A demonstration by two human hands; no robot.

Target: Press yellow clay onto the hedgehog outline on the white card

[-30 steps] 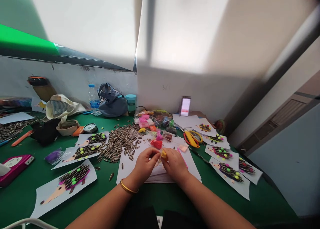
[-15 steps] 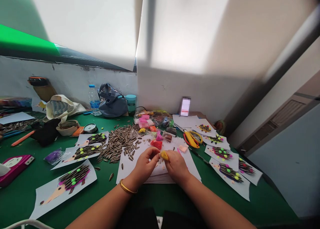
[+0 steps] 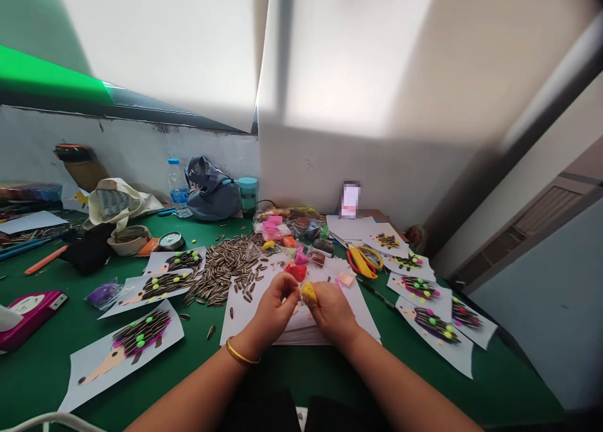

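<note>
So we've got the yellow clay (image 3: 309,293) in our right hand (image 3: 333,309), clamped between thumb and fingers, with the lump poking out toward our left hand (image 3: 273,309). The clay sits right at the right-hand grip, on its left side, so the right is the nearer hand, touching it. Our left thumb and fingertips are bunched close together just left of the lump; honestly we can't tell if they're pinching a bit of it or nothing at all. It looks roundish, so no clear long axis to call.

Under both hands there's a stack of paper (image 3: 362,325) on the green table (image 3: 200,347). Just beyond the grip is the red clay (image 3: 296,270), and off to its right, a bit farther out, the peach clay (image 3: 347,279). Left of the grip and beyond it we've got a big heap of seeds (image 3: 226,262), some spilling onto the paper. Scissors (image 3: 362,262) lie out to the right, past the peach bit. Hedgehog cards (image 3: 87,360) flank us on both sides, well apart from the grip.

Room-wise, the wall (image 3: 311,168) is straight ahead past the clutter, with a phone (image 3: 349,199) upright near it, and a bag (image 3: 213,199) and bottle (image 3: 177,187) far off to the left.
</note>
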